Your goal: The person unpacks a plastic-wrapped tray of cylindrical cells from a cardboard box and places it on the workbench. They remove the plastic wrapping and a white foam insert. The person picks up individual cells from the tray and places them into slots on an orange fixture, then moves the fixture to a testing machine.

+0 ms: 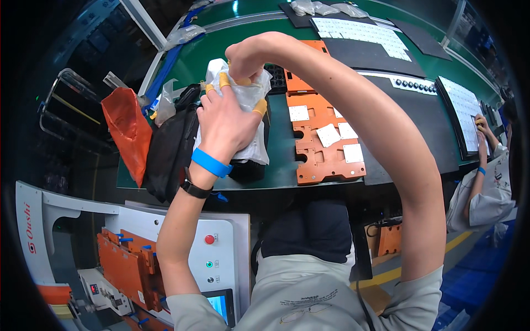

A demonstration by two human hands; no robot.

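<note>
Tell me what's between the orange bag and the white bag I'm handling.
The head view shows a black bag and a clear plastic bag there.

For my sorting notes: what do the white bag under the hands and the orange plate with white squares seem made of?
White bag: probably thin, glossy plastic; it wrinkles and shines.
Orange plate: perhaps rigid, satin plastic board; its cutouts look crisp.

Factory workshop: green workbench (279, 132), orange fixture plate (310, 131), control panel (223, 254) with red button (209, 239), co-worker (488, 190) alongside.

Wearer's two hands (229, 117) — one red button (210, 239)
</note>
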